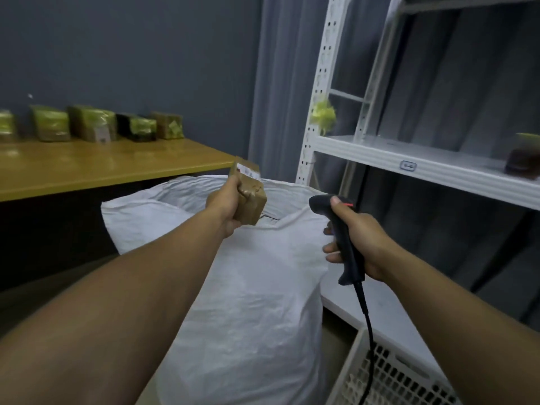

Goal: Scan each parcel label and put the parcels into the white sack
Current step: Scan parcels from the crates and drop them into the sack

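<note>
The left hand (pixel 226 204) gripped a small brown parcel (pixel 249 194), fingers curled round its lower end, and held it just above the open mouth of the white sack (pixel 248 287). The parcel's label (pixel 248 171) sat on its top end, away from the sack. To the right of the sack's mouth, the right hand (pixel 359 238) was closed round the handle of a black corded scanner (pixel 320 203), whose head pointed toward the parcel and showed a small red glow.

Whether this label had been read could not be told; the parcel looked ready to drop in once it had. What lay inside the sack was hidden. Much seemed left to do: a row of parcels (pixel 96 124) stood on the wooden surface (pixel 102 168) behind and left of the sack, and a dark parcel (pixel 523 156) sat on the shelf (pixel 409 162) to the sack's right.
</note>
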